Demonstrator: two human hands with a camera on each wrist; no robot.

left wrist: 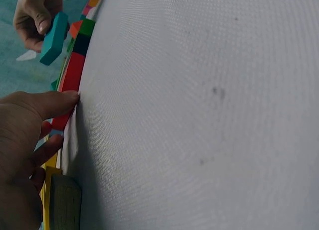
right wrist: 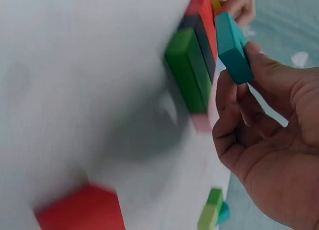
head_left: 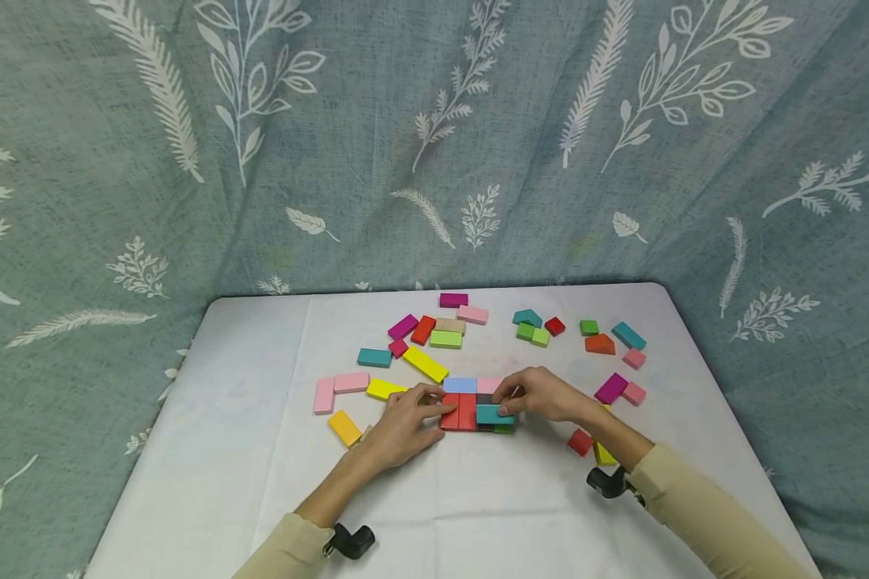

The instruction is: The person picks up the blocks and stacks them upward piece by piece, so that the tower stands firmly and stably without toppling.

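My right hand [head_left: 546,394] pinches a teal block [head_left: 491,414] between thumb and fingers. In the right wrist view the teal block [right wrist: 232,46] is raised above a black block [right wrist: 199,38] and a dark green block [right wrist: 189,65]. My left hand [head_left: 401,426] has its fingertips at the left side of two red blocks [head_left: 467,412] standing side by side. The left wrist view shows a fingertip against the red block [left wrist: 74,73]. Behind the red and black blocks lie a light blue block [head_left: 459,385] and a pink block [head_left: 488,385], lined up edge to edge.
Loose coloured blocks lie around on the white-covered table [head_left: 521,515]. Yellow blocks [head_left: 426,364] and an orange one [head_left: 343,429] lie near my left hand. By my right forearm are a red block [head_left: 580,441] and a yellow one [head_left: 604,455]. A patterned curtain [head_left: 362,145] hangs behind.
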